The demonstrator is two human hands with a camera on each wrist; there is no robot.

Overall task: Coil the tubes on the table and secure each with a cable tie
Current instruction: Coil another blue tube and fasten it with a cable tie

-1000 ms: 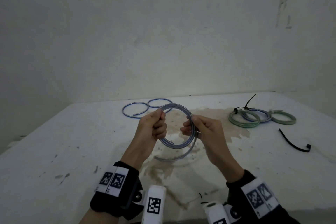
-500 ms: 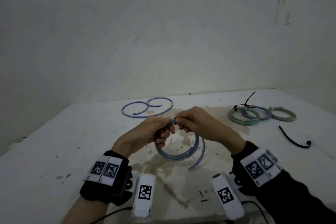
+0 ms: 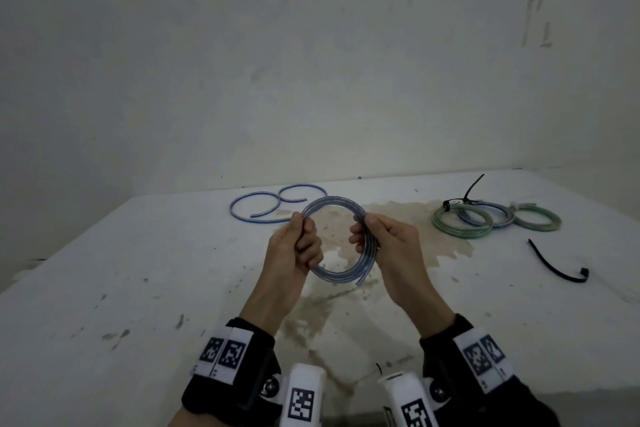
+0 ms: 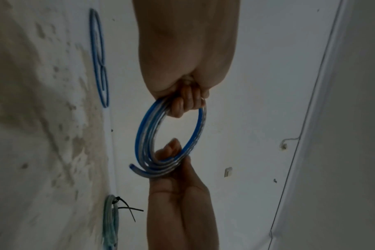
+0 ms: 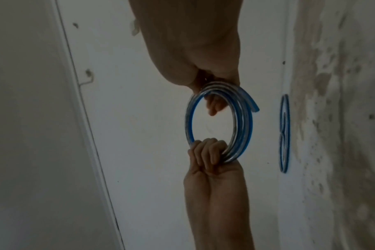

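Observation:
A clear tube with a blue stripe point(image 3: 333, 200) is wound into a round coil of several turns and held upright above the table point(image 3: 138, 288). My left hand point(image 3: 304, 236) grips the coil's left side, fingers curled round the turns point(image 4: 182, 104). My right hand point(image 3: 365, 236) grips the right side in the same way point(image 5: 212, 94). The tube's free end point(image 3: 360, 282) sticks out a little at the lower right of the coil. In the wrist views the coil point(image 4: 146, 132) point(image 5: 243, 128) hangs between the two hands.
A loose blue tube point(image 3: 258, 206) lies in two open loops at the back of the table. At the right lie three coils point(image 3: 462, 227), one with a black tie tail point(image 3: 472, 185) sticking up. A loose black cable tie point(image 3: 554, 263) lies nearer. A wall stands behind.
A second ago a loose tail hung below the coil. The hands met at the top, then moved apart to the sides; the tail is now wound in, leaving a short end.

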